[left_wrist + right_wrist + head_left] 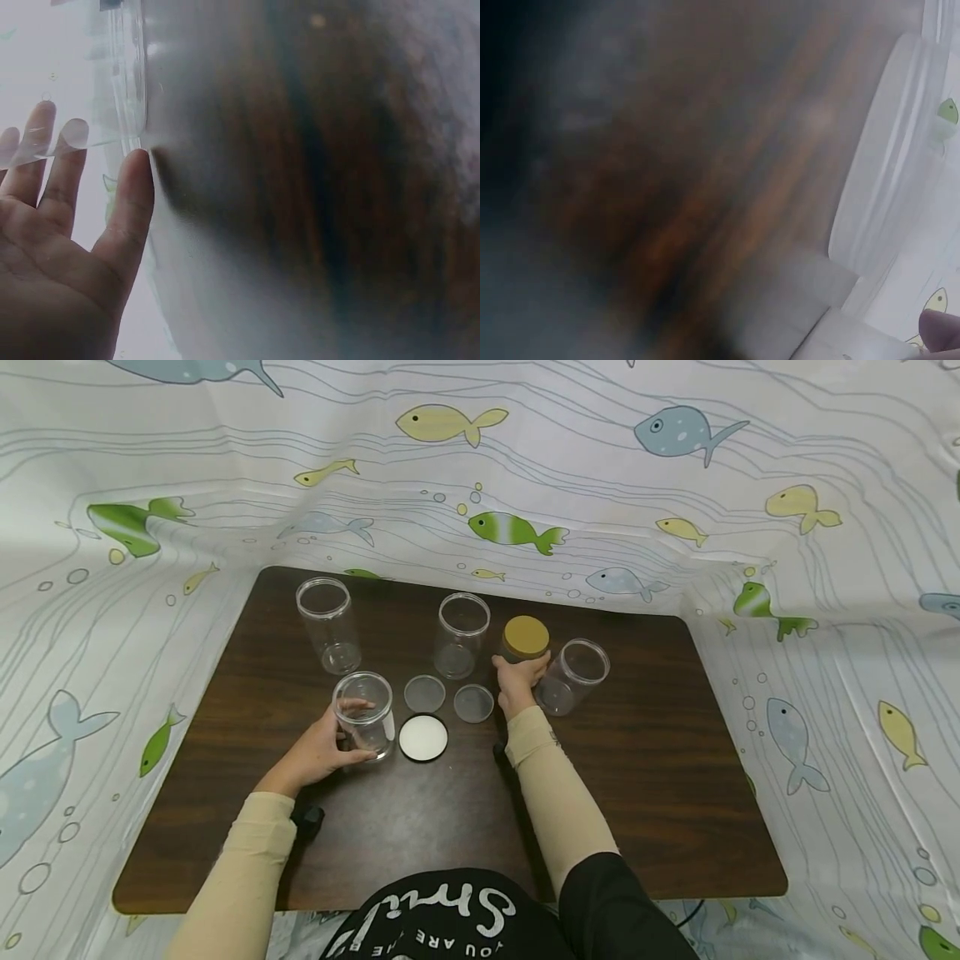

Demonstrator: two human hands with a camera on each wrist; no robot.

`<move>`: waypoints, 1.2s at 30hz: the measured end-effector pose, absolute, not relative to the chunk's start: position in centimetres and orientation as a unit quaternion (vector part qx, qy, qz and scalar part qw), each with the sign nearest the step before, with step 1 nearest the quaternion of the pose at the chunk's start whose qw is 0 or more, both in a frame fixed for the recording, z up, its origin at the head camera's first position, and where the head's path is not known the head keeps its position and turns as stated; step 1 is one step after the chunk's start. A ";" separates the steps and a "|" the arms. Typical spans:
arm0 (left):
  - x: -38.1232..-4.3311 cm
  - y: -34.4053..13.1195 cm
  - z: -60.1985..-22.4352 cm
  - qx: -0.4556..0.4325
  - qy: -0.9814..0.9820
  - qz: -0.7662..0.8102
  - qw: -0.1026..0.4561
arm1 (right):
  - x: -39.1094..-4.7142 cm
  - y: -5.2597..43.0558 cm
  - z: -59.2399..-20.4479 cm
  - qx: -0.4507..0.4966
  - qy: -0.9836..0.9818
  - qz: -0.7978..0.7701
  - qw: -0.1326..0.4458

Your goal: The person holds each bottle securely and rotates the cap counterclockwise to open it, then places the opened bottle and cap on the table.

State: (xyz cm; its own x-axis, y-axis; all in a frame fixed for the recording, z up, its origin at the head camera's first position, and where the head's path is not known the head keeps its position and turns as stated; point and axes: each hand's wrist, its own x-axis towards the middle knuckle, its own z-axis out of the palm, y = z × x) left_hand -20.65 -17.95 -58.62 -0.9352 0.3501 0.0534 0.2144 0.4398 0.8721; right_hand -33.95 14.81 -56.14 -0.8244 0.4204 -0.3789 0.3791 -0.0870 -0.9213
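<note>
A clear, lidless jar (365, 718) stands at the left of the table, and my left hand (318, 745) holds it, fingers behind and thumb in front. In the left wrist view the thumb of my left hand (67, 247) touches the edge of the clear jar (120, 75). Farther back, my right hand (519, 683) grips a jar with a gold lid (526, 636) just below that lid; its body is mostly hidden. Only a fingertip of that hand (941, 330) shows in the right wrist view.
Other clear open jars stand at the back left (330, 625), back middle (460, 639) and right (572, 678). Between the hands lie two translucent discs (424, 694) (473, 702) and a white disc with a black rim (423, 737). A fish-print curtain (570, 468) surrounds the brown table (645, 793).
</note>
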 end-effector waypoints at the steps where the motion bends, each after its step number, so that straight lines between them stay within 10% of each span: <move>1: -20.6 -17.9 -58.6 0.166 0.846 0.503 0.069 | -34.1 14.9 -56.2 -0.299 -0.672 0.677 0.020; 36: -20.8 -17.4 -58.6 0.137 0.861 0.489 0.035 | -30.2 13.3 -55.4 -0.234 -0.696 0.668 0.123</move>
